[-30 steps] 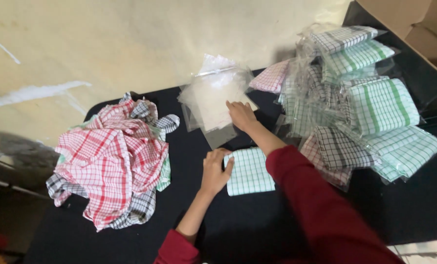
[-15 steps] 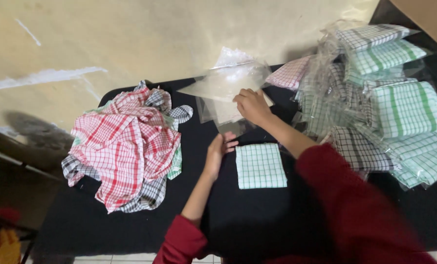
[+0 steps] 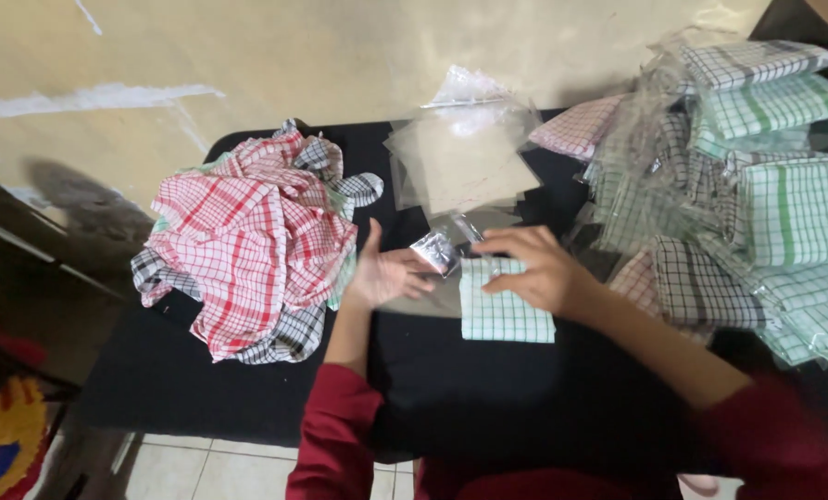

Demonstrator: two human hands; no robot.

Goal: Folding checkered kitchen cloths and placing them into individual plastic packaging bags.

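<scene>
A folded green-checked cloth (image 3: 507, 315) lies on the black table (image 3: 488, 398) in front of me. My right hand (image 3: 534, 268) rests on its top edge and pinches a clear plastic bag (image 3: 442, 252) over it. My left hand (image 3: 386, 273) is spread with the palm up at the bag's left side, touching the plastic. Both sleeves are dark red.
A heap of loose red, black and green checked cloths (image 3: 257, 241) lies at the left. A stack of clear empty bags (image 3: 460, 153) sits behind my hands. Several bagged folded cloths (image 3: 757, 194) are piled at the right. Tiled floor (image 3: 210, 468) shows below the table's front edge.
My right hand has come back from the bag stack with one clear bag to the green cloth. My left hand has risen off the table and now meets the bag.
</scene>
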